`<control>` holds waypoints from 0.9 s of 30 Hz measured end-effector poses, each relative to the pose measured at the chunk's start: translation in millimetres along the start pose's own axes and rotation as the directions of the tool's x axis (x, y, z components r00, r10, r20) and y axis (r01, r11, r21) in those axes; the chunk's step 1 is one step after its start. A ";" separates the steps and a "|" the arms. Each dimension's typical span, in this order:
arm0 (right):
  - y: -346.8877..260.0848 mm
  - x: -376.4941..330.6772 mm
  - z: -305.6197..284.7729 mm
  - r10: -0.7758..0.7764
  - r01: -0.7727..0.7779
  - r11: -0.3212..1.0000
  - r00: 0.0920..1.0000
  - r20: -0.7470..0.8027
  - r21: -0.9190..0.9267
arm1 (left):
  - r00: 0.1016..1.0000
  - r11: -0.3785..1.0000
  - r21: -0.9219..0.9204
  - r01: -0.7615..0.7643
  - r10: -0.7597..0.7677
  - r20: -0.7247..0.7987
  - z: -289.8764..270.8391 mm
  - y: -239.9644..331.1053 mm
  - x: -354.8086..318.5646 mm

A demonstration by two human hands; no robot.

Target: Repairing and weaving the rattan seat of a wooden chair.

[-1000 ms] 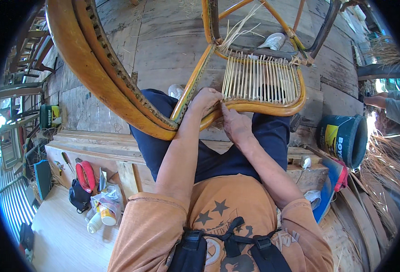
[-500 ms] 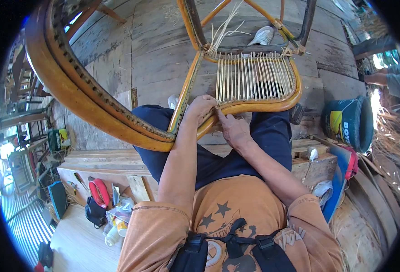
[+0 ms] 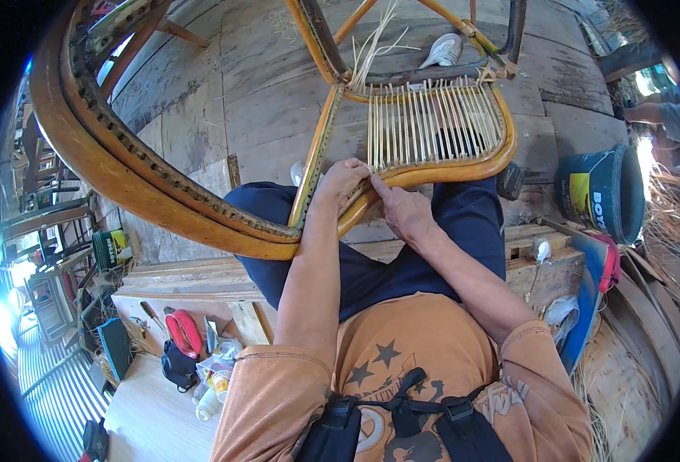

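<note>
A curved wooden chair frame [image 3: 463,171] rests across my knees, its armrest-like bent rail [image 3: 136,206] sweeping to the upper left. Pale rattan strands [image 3: 425,123] run in parallel across part of the frame. At the near left corner of these strands, my left hand [image 3: 343,180] is closed in a pinch against the frame's edge; what lies between its fingertips is too small to make out. My right hand [image 3: 406,211] touches the same spot with its index fingertip, the other fingers curled under. Loose strand ends [image 3: 375,50] stick up from the frame's far joint.
Planks of a wooden floor [image 3: 194,154] spread beyond my knees. A dark green bucket [image 3: 602,192] stands at the right. To the left on a pale board [image 3: 144,408] lie a black-and-red bag [image 3: 180,362] and a plastic bottle [image 3: 209,404]. Another person's shoe [image 3: 442,51] shows beyond the frame.
The view has shifted slightly, so the surroundings sit a little differently. Both hands stay at the same corner of the strands, the right hand's fingers slightly moved.
</note>
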State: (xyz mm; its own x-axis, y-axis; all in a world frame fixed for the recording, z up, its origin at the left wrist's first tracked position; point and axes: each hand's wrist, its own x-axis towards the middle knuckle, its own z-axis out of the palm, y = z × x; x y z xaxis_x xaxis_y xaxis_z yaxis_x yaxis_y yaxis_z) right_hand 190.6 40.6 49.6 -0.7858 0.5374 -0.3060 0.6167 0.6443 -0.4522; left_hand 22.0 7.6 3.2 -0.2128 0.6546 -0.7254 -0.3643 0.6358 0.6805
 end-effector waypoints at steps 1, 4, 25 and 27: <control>-1.5 0.4 -0.7 -0.003 0.003 1.000 1.000 0.004 0.001 | 1.000 1.000 -0.002 0.005 -0.005 -0.010 -1.4 -0.4 -1.1; -4.8 1.2 -2.0 -0.055 0.056 0.996 0.998 0.012 -0.073 | 0.999 0.998 0.051 -0.044 0.046 -0.022 -5.4 -1.7 -1.9; 151.3 -343.8 -9.5 0.905 -0.848 0.421 0.415 -0.090 0.322 | 0.998 0.967 0.253 0.008 0.007 -0.057 -13.7 7.9 1.2; 146.2 -370.5 29.4 0.885 -0.859 0.451 0.465 0.001 0.241 | 0.997 0.955 0.295 0.016 0.005 -0.071 -11.5 15.5 -6.3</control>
State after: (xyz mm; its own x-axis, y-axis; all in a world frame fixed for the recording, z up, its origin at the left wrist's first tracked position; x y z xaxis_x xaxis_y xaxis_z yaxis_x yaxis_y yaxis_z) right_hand 570.5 -80.3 72.2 0.1800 0.8197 -0.5438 0.9426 -0.3018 -0.1429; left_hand 7.2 8.5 17.1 -0.2781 0.6273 -0.7274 -0.0842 0.7385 0.6690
